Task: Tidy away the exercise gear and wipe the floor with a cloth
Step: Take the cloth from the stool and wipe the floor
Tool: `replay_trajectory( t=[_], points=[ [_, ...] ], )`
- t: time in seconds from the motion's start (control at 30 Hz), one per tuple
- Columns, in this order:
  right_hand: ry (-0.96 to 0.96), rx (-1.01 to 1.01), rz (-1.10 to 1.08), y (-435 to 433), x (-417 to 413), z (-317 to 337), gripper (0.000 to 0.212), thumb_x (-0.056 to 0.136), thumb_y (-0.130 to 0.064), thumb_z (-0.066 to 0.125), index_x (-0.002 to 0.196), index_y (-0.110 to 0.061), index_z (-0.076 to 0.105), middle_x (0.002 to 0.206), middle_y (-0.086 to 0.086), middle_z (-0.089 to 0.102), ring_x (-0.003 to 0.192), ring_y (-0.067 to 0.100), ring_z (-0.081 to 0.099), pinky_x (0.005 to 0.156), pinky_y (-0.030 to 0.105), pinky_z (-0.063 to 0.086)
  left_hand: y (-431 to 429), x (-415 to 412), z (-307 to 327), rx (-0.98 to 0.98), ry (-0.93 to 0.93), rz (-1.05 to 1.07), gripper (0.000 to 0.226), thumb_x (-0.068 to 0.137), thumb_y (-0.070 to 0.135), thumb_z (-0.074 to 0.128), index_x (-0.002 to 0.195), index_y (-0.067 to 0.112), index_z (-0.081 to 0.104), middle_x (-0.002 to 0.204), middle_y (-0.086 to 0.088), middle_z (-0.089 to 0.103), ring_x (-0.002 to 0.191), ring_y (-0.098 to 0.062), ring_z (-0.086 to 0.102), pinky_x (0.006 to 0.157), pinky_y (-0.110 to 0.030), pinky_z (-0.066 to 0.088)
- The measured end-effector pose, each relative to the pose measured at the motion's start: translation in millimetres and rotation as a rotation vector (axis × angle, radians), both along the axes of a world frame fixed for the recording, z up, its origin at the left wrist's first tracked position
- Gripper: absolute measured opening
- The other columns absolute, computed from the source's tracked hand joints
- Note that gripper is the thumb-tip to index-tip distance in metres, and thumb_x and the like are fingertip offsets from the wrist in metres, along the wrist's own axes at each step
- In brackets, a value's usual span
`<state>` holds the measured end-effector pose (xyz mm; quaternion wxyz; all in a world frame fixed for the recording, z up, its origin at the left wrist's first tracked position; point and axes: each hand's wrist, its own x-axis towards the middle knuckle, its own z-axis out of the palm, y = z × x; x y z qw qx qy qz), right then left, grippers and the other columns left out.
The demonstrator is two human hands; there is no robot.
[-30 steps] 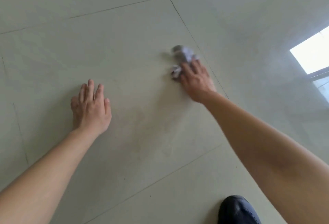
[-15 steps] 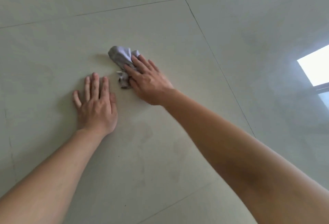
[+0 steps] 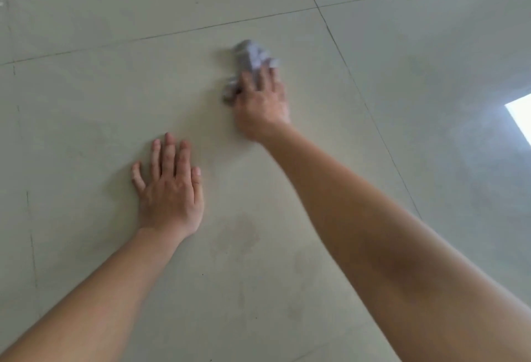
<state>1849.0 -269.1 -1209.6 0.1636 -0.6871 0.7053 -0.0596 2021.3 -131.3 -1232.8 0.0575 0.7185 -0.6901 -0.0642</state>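
Observation:
A crumpled pale grey cloth (image 3: 250,55) lies on the light tiled floor (image 3: 86,108), a little past the middle of the view. My right hand (image 3: 263,102) presses down on its near part with straight fingers; the hand and cloth are blurred by motion. Part of the cloth is hidden under the palm. My left hand (image 3: 169,186) rests flat on the floor, fingers spread, nearer to me and to the left of the cloth. No exercise gear is in view.
Dark grout lines (image 3: 324,19) cross the floor beyond and to the right of the cloth. A bright window reflection (image 3: 520,117) glares at the right edge. Faint smudges (image 3: 244,235) mark the tile near my left wrist.
My right hand has swept the cloth to the right, away from my left hand, after first sweeping it left. My left hand stays planted on the floor.

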Motion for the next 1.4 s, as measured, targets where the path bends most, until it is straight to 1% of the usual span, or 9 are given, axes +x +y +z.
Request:
replay_trajectory(
  t=[0.1,0.17,0.27,0.4,0.53,0.8,0.97,1.23,1.4],
  points=[
    [0.020,0.039,0.448,18.5,36.8,7.7,0.057,0.105,-0.037,0.033,0.159,-0.028,0.019,0.169,0.009,0.004,0.155,0.029,-0.002,0.124,0.043,0.000,-4.4,1.5,2.5,-0.038,-0.027,-0.002,0.054,0.095,0.036,0.030,0.140,0.011,0.048,0.153,-0.013,0.039,0.140,-0.033,0.035,0.104,-0.057,0.025],
    [0.029,0.026,0.496,10.9,14.4,8.7,0.054,0.106,-0.040,0.032,0.159,-0.032,0.021,0.169,0.003,0.008,0.155,0.025,0.001,0.124,0.044,-0.002,-13.1,-1.3,8.1,-0.088,-0.063,0.002,0.049,0.093,0.039,0.035,0.124,0.010,0.058,0.140,-0.015,0.051,0.126,-0.036,0.045,0.096,-0.055,0.031],
    [0.068,0.007,0.213,-19.8,-54.9,5.0,0.054,0.105,-0.042,0.029,0.158,-0.034,0.022,0.169,0.004,0.007,0.155,0.028,0.001,0.125,0.046,-0.002,-28.3,-15.7,11.7,-0.079,-0.023,0.108,0.055,0.092,0.051,0.035,0.118,0.007,0.056,0.131,-0.020,0.050,0.119,-0.039,0.044,0.101,-0.062,0.031],
    [0.112,0.036,-0.331,-59.3,-146.4,0.8,0.057,0.100,-0.040,0.031,0.156,-0.028,0.029,0.167,0.012,0.011,0.154,0.034,0.001,0.125,0.049,0.002,-31.7,-22.9,1.9,-0.025,0.015,0.123,0.073,0.095,0.058,0.028,0.154,0.015,0.024,0.162,-0.018,0.014,0.150,-0.031,0.012,0.112,-0.066,0.007],
    [0.042,0.022,-0.505,-90.9,-140.1,-2.6,0.058,0.098,-0.035,0.033,0.155,-0.023,0.030,0.167,0.015,0.011,0.154,0.035,0.000,0.124,0.045,0.004,-34.5,-19.4,-1.3,0.001,-0.041,0.078,0.071,0.095,0.058,0.023,0.155,0.019,0.025,0.164,-0.009,0.012,0.151,-0.026,0.009,0.115,-0.064,0.008],
    [-0.014,-0.030,0.373,-67.9,73.6,-4.3,0.062,0.100,-0.040,0.037,0.159,-0.030,0.021,0.168,0.012,0.006,0.155,0.032,-0.001,0.125,0.045,0.004,-35.5,-19.5,3.2,0.069,-0.083,0.072,0.070,0.095,0.055,0.026,0.153,0.017,0.030,0.162,-0.012,0.019,0.150,-0.030,0.015,0.113,-0.064,0.010],
    [0.085,-0.034,0.703,-72.0,89.8,-1.5,0.055,0.102,-0.045,0.036,0.156,-0.041,0.025,0.168,0.002,0.012,0.155,0.024,0.007,0.124,0.044,0.000,-35.8,-20.4,5.6,0.074,-0.098,0.065,0.069,0.095,0.054,0.026,0.152,0.016,0.031,0.161,-0.012,0.022,0.149,-0.032,0.016,0.113,-0.064,0.010],
    [0.104,0.049,-0.312,-152.8,-137.5,-4.0,0.055,0.098,-0.042,0.029,0.153,-0.034,0.030,0.167,0.014,0.009,0.155,0.033,0.002,0.123,0.052,0.000,-35.8,-19.8,2.0,0.068,-0.092,0.069,0.070,0.095,0.056,0.027,0.155,0.019,0.026,0.164,-0.010,0.014,0.151,-0.029,0.011,0.114,-0.062,0.007],
    [0.057,-0.010,-0.330,-87.5,-119.9,-2.2,0.059,0.097,-0.038,0.035,0.155,-0.027,0.030,0.166,0.018,0.011,0.154,0.035,0.005,0.123,0.050,0.008,-35.3,-18.8,2.2,0.085,-0.084,0.062,0.070,0.095,0.056,0.027,0.154,0.019,0.028,0.163,-0.010,0.016,0.150,-0.029,0.012,0.114,-0.063,0.008]
  ],
)
